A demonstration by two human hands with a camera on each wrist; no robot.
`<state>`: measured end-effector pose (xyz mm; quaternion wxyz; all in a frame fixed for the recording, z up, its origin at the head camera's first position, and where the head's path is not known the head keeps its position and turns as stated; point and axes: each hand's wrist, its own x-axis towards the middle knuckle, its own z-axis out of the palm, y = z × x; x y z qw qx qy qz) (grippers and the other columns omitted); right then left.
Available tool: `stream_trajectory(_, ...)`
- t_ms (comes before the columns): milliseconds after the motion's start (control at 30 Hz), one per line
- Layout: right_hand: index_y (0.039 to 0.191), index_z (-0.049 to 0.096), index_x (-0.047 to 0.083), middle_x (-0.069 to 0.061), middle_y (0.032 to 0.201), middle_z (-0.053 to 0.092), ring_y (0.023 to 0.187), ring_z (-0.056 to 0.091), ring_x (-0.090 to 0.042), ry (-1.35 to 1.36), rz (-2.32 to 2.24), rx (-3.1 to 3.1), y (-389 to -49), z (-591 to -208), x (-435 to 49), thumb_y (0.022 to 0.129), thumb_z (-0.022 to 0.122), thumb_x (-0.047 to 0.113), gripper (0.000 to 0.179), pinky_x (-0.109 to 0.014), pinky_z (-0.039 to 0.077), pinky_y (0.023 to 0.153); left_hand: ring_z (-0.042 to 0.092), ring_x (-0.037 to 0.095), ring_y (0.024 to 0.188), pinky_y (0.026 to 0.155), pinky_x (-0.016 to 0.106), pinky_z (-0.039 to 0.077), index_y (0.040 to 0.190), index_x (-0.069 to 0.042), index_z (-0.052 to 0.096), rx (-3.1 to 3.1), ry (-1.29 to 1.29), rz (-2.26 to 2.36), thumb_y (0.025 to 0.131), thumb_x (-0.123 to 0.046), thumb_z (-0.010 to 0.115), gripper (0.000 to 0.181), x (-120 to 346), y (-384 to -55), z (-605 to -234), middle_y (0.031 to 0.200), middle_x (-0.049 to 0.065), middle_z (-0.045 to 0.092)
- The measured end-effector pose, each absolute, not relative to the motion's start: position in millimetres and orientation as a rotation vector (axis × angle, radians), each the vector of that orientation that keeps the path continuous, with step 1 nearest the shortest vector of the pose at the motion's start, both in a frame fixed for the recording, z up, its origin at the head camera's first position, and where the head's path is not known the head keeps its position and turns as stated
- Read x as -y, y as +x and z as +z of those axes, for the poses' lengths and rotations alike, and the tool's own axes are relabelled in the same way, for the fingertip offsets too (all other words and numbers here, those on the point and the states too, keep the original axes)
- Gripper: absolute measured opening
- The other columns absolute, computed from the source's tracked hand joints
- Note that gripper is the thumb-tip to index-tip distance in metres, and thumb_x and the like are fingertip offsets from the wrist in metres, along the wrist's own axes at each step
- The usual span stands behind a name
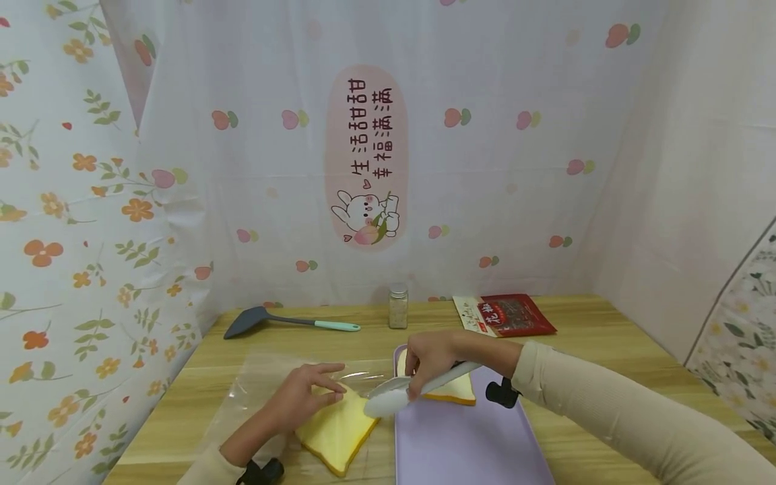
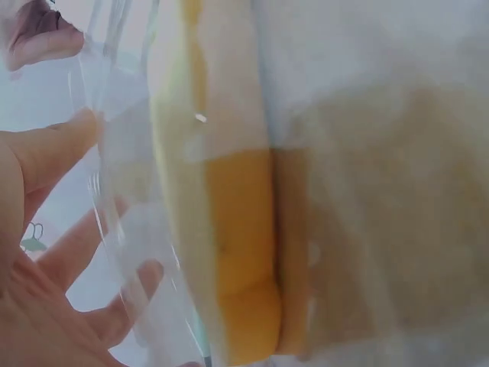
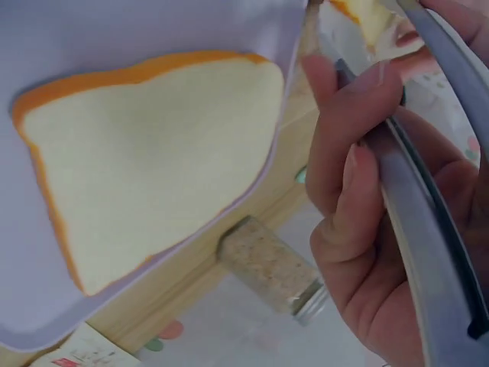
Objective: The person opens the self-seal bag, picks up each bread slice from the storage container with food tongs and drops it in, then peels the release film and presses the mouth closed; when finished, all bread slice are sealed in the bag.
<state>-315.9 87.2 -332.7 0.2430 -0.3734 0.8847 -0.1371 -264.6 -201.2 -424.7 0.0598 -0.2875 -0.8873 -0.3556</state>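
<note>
My right hand [image 1: 432,360] grips a pair of grey-white tongs [image 1: 388,399], also seen in the right wrist view with its two arms apart. The tongs' ends overlap the corner of a yellowish bread slice [image 1: 339,431] with a brown crust. That slice lies in a clear plastic bag [image 1: 251,387] left of the tray. My left hand [image 1: 303,397] is over the slice, fingers spread and touching the bag's film. Another bread slice [image 3: 153,168] lies flat on the purple tray [image 1: 461,444], partly hidden by my right hand in the head view.
At the back of the wooden table [image 1: 582,364] lie a dark spatula [image 1: 254,322] with a mint handle end and a red spice packet [image 1: 515,315]. A glass seasoning jar [image 1: 398,306] stands between them. Patterned curtains [image 1: 485,168] hang around the table.
</note>
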Motion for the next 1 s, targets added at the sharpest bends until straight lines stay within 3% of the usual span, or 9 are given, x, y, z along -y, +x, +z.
stream_trajectory(133,0.087,0.082,0.015,0.012,0.062,0.067,0.053,0.053,-0.003,-1.010,-0.510,-2.381,-320,-340,-96,0.075,0.083,0.020,0.013,-0.018,0.042,0.050,0.053,0.045,0.125,0.099,0.065,0.040,0.096,-0.016,0.081,2.692,-0.888,-1.118,0.090,-0.022,0.073,0.011,201,-263,-427,0.133,0.016,0.062)
stream_trajectory(367,0.096,0.081,0.008,0.008,0.071,0.071,0.056,0.052,-0.003,-1.033,-0.694,-2.260,-327,-340,-105,0.078,0.081,0.015,0.020,-0.017,0.039,0.051,0.054,0.042,0.124,0.098,0.066,0.040,0.096,-0.019,0.081,2.649,-0.906,-1.150,0.089,-0.021,0.074,0.010,200,-260,-429,0.135,0.014,0.061)
stream_trajectory(600,0.100,0.080,0.004,0.004,0.078,0.073,0.061,0.057,-0.004,-1.040,-0.756,-2.271,-330,-341,-108,0.078,0.081,0.015,0.024,-0.017,0.042,0.052,0.052,0.044,0.125,0.098,0.068,0.039,0.096,-0.018,0.081,2.546,-0.914,-1.136,0.088,-0.019,0.075,0.010,196,-257,-428,0.133,0.010,0.063)
stream_trajectory(1000,0.104,0.078,0.001,0.002,0.086,0.074,0.076,0.060,-0.008,-1.114,-0.876,-2.322,-339,-349,-114,0.080,0.078,0.015,0.028,-0.022,0.050,0.067,0.053,0.046,0.124,0.097,0.068,0.041,0.095,-0.014,0.081,2.460,-0.905,-1.090,0.085,-0.013,0.077,0.011,195,-259,-428,0.128,0.009,0.066)
